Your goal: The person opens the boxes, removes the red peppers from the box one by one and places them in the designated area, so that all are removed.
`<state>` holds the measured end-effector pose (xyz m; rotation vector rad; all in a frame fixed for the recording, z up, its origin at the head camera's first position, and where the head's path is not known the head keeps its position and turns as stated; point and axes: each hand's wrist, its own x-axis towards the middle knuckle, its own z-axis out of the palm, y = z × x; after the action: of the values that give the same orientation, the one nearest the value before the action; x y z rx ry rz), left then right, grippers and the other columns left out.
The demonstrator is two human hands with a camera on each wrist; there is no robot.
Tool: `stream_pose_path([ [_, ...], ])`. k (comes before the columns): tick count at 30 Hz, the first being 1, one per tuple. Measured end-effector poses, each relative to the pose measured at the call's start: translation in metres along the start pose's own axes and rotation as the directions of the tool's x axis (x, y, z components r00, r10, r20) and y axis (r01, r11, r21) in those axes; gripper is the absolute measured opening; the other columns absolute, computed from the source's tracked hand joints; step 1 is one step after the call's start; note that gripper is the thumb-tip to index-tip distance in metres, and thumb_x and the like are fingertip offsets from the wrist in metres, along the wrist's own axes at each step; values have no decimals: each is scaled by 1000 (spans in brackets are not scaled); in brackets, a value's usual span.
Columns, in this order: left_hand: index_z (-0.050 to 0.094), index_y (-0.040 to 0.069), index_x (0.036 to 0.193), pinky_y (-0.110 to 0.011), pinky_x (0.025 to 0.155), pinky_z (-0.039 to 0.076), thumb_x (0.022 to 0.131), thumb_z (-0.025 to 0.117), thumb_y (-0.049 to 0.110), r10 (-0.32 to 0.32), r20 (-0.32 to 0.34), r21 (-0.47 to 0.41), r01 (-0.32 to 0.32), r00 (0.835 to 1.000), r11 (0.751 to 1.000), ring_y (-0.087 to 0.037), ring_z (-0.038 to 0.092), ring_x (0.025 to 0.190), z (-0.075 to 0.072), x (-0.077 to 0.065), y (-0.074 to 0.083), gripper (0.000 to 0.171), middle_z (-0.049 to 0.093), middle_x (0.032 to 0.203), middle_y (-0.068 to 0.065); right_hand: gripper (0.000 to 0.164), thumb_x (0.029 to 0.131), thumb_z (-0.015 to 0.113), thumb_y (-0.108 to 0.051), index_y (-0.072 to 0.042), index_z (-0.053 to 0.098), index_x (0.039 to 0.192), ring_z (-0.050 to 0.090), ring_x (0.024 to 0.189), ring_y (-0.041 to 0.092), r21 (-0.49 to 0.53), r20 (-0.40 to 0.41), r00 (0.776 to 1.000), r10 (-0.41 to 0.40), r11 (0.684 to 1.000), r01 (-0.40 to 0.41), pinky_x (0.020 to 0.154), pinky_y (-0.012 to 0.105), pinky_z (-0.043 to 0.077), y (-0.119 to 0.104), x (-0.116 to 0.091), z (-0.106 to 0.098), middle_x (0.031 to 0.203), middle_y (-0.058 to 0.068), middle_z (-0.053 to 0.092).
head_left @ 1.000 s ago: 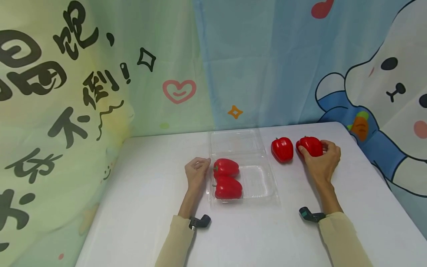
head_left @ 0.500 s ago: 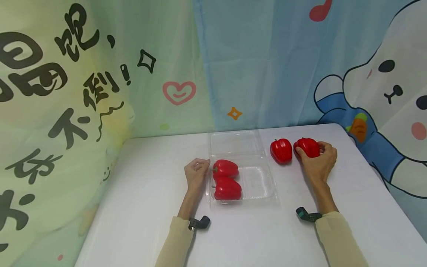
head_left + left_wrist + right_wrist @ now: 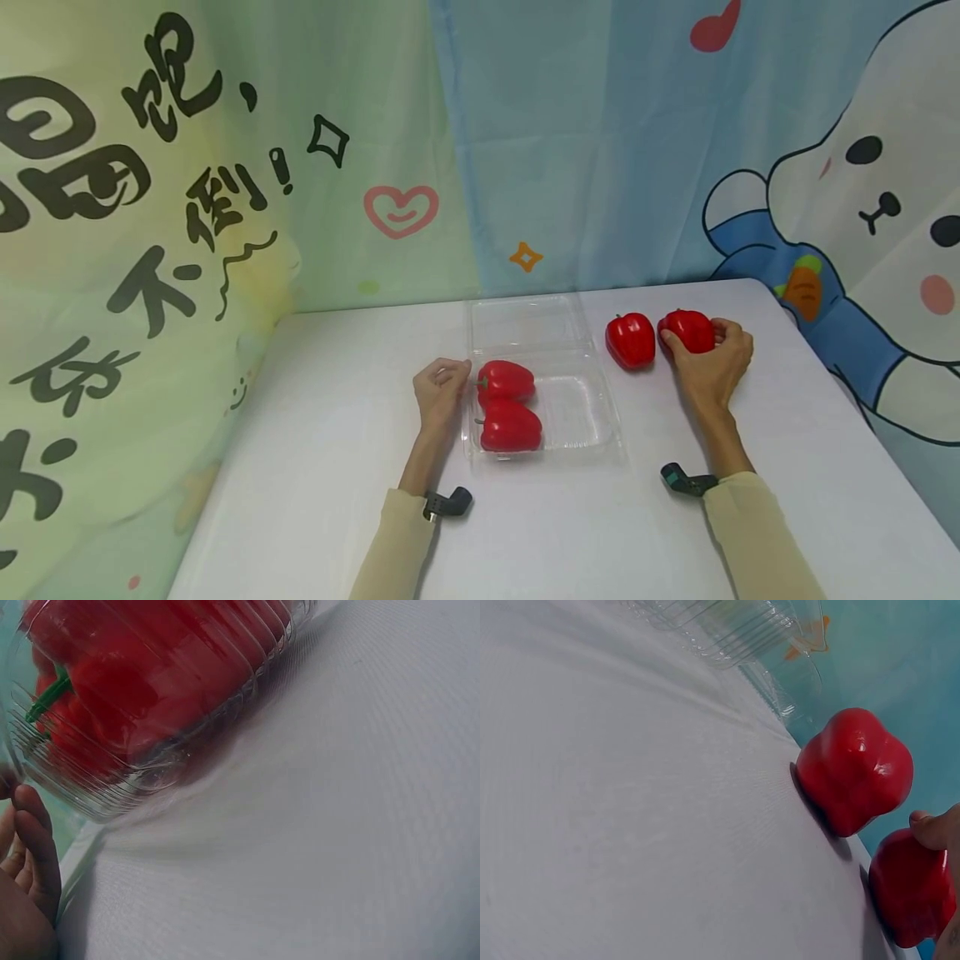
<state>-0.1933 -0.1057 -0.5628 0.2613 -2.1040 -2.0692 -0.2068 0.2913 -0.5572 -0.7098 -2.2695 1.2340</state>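
My right hand [image 3: 712, 358] grips a red bell pepper [image 3: 692, 330] at the back right of the table, thumb on its near left side. Another red bell pepper [image 3: 630, 341] stands just left of it. In the right wrist view the gripped pepper [image 3: 907, 889] is partly hidden by the hand. A clear plastic box [image 3: 577, 408] lies with its lid [image 3: 528, 321] folded back. Two bell peppers, one behind [image 3: 506, 382] and one in front [image 3: 511, 427], lie in its left half, stems to the left. My left hand [image 3: 441, 390] pinches the box's left rim between thumb and fingers.
The white table [image 3: 337, 417] reaches back to a printed curtain [image 3: 360, 150] with a cartoon rabbit and writing. A dark wrist camera [image 3: 450, 502] sits on the left wrist, another camera [image 3: 686, 481] on the right.
My right hand has shifted slightly left with its pepper, a little closer to the neighbouring one. The left hand and the box stay as they were. The head view has tilted slightly.
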Motion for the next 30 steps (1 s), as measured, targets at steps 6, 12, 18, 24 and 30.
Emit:
stream_pose_path([
  [6,75,7,92,-19,61,49,98,77,20,17,1,-6,-17,1000,1000,-8,62,66,0,-1,0,14,74,70,-2,83,98,80,-35,-12,35,164,36,158,28,-11,19,1000,3,1000,-2,122,61,48,0,1,0,166,17,40],
  [12,76,8,92,-19,63,52,98,77,20,10,1,-6,-10,1000,1000,-9,63,68,0,-1,-1,14,75,71,-1,84,99,80,-37,-12,34,165,35,159,29,-30,33,999,11,999,-10,122,61,48,-1,1,-1,167,17,39],
  [18,76,7,93,-20,65,54,99,77,23,11,-6,24,-11,1000,1000,-10,65,69,-1,-1,-1,17,76,74,-4,84,99,80,-36,-12,35,165,36,158,30,-20,33,999,12,1000,-12,122,62,47,-2,1,-2,167,17,40],
  [24,76,4,94,-20,66,54,99,78,22,10,-7,7,-10,1000,1000,-10,64,69,0,0,-1,18,76,76,-12,85,98,81,-37,-12,34,165,35,158,30,-15,37,999,19,1000,-19,122,61,47,-1,1,-2,168,17,39],
  [30,76,2,95,-19,65,53,99,78,19,14,-4,-8,-14,1000,1000,-11,63,67,0,1,-1,18,76,81,-22,86,97,81,-40,-11,35,165,37,157,31,-16,33,999,31,999,-30,122,61,47,-1,0,-4,167,18,40],
])
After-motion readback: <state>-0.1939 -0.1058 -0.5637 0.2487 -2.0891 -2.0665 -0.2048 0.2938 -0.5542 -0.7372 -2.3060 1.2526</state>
